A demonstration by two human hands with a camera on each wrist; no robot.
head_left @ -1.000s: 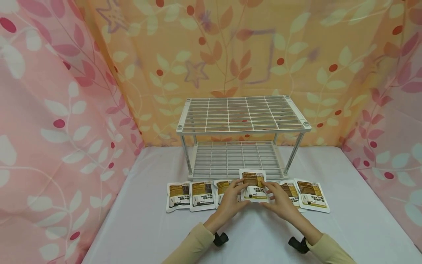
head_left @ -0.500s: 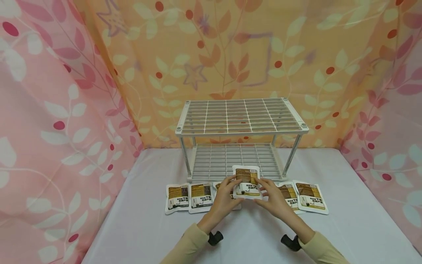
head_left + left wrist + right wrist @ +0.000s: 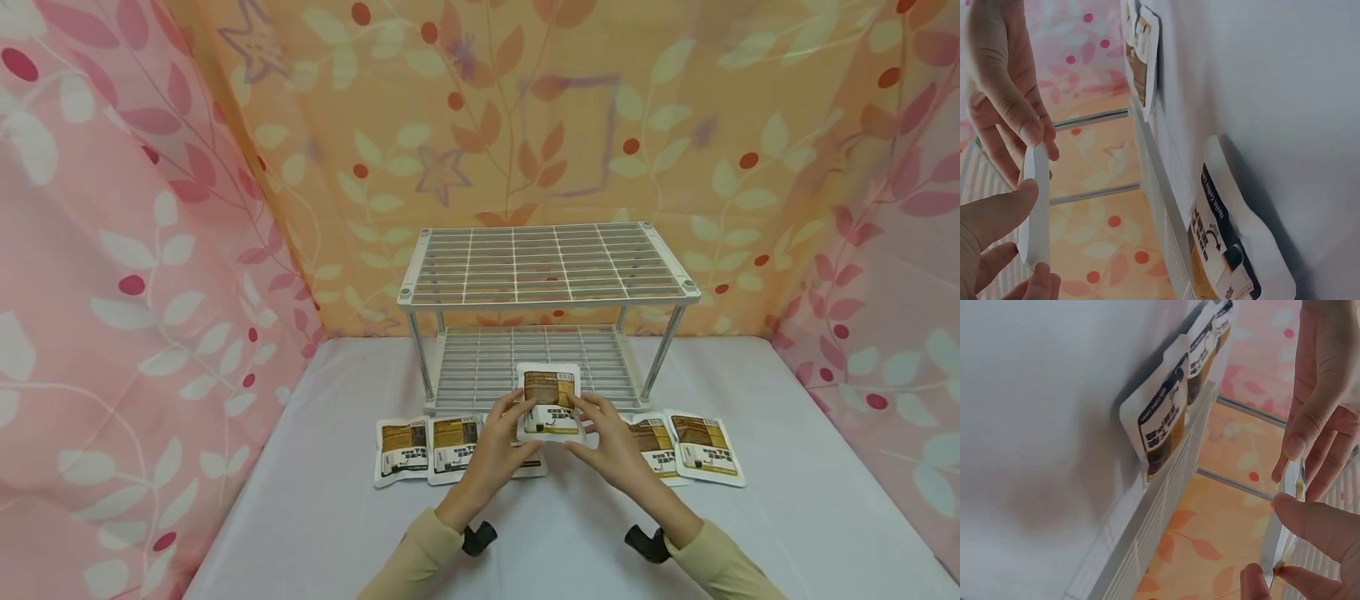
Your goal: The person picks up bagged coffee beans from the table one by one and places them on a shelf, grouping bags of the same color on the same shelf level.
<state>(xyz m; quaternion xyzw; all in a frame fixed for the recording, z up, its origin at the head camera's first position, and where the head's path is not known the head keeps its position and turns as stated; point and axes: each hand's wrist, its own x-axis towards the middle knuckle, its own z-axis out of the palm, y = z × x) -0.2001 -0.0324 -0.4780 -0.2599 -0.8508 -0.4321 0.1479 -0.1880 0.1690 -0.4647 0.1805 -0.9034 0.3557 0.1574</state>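
Left hand (image 3: 491,446) and right hand (image 3: 613,446): grip closed, both pinching one packet (image 3: 551,400) raised above the counter (image 3: 570,525). Progress, as judged: lifted, not yet set down; five other packets (image 3: 708,448) lie before the two-tier rack (image 3: 547,303).

White pouch (image 3: 550,402) with a brown-and-gold panel (image 3: 546,386) and perhaps black print (image 3: 553,412); white rack (image 3: 416,263); orange leaf-patterned backdrop (image 3: 540,125).

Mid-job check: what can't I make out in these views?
- Head: third packet from the left, mostly behind the left hand.
- Head: fine print on the held packet, too small.
- Left wrist: held packet's printed front, turned edge-on.
- Left wrist: nearer table packet, cut by the bottom edge.
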